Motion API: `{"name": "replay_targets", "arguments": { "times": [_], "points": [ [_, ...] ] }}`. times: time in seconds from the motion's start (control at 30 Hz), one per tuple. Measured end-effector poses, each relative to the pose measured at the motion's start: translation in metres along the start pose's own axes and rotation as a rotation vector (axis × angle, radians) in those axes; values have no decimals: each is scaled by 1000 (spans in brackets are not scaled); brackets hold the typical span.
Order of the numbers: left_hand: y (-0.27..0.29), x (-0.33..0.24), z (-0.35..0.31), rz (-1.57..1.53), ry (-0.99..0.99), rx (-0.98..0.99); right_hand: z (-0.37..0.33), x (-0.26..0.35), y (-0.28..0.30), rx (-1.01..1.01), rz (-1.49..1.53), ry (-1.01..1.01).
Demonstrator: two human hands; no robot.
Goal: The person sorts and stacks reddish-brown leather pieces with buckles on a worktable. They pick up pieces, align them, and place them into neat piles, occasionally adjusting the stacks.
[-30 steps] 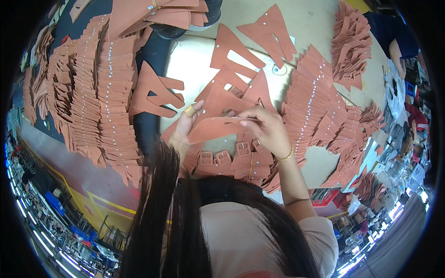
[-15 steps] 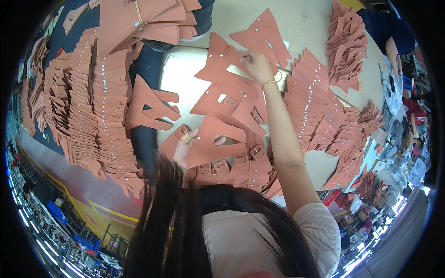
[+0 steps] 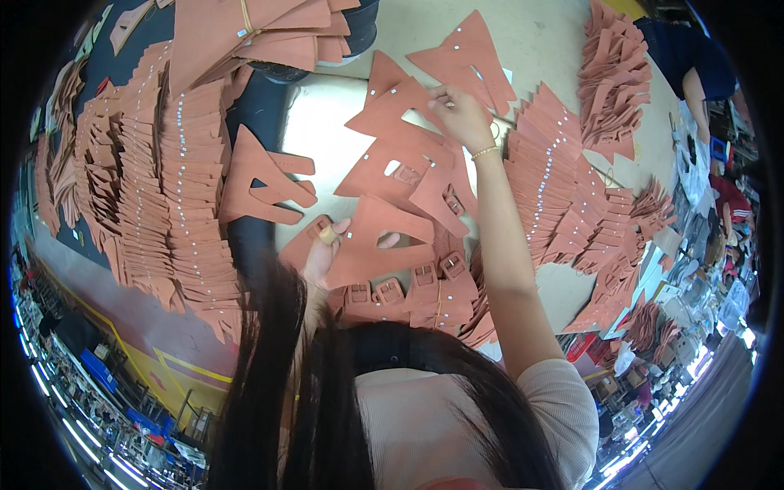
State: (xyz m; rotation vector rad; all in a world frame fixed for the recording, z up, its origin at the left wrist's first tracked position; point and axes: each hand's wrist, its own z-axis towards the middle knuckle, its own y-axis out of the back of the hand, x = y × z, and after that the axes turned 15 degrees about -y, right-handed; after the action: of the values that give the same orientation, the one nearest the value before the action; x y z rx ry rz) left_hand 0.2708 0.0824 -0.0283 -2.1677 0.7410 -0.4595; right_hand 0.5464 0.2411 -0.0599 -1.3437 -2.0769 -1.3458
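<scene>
My left hand (image 3: 321, 257), with a yellowish band on one digit, is closed on a flat salmon-coloured leather cut-out piece (image 3: 367, 261). A fingertip shows through the slot of that piece. Farther off, my right hand (image 3: 464, 117) has its fingers bent in a pinch at the edge of another leather cut-out (image 3: 400, 106), which overlaps the pieces under it. Between the hands lie more overlapping cut-outs (image 3: 384, 167). Straps with covered buckles (image 3: 389, 289) lie close to my body, partly beneath the held piece.
Long fanned rows of similar pieces stand at left (image 3: 192, 188) and right (image 3: 539, 171). A tied bundle (image 3: 245, 37) rests at the far left. One loose cut-out (image 3: 257, 184) lies left of my hands, another (image 3: 465, 61) beyond them. Someone's arm (image 3: 694, 94) shows at far right.
My right hand has moved slightly right. The cut-out at its fingers has shifted over the piece beneath and now covers that piece's small white label. My left hand keeps its hold.
</scene>
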Motion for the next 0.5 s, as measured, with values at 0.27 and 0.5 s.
{"name": "replay_targets", "arguments": {
  "times": [0.27,0.5],
  "points": [
    [-7,-20,7,-21,-81,18,-106,29,72,-68,391,133],
    [-19,-25,5,-60,-93,53,-143,12,95,21,-31,-104]
  ]
}}
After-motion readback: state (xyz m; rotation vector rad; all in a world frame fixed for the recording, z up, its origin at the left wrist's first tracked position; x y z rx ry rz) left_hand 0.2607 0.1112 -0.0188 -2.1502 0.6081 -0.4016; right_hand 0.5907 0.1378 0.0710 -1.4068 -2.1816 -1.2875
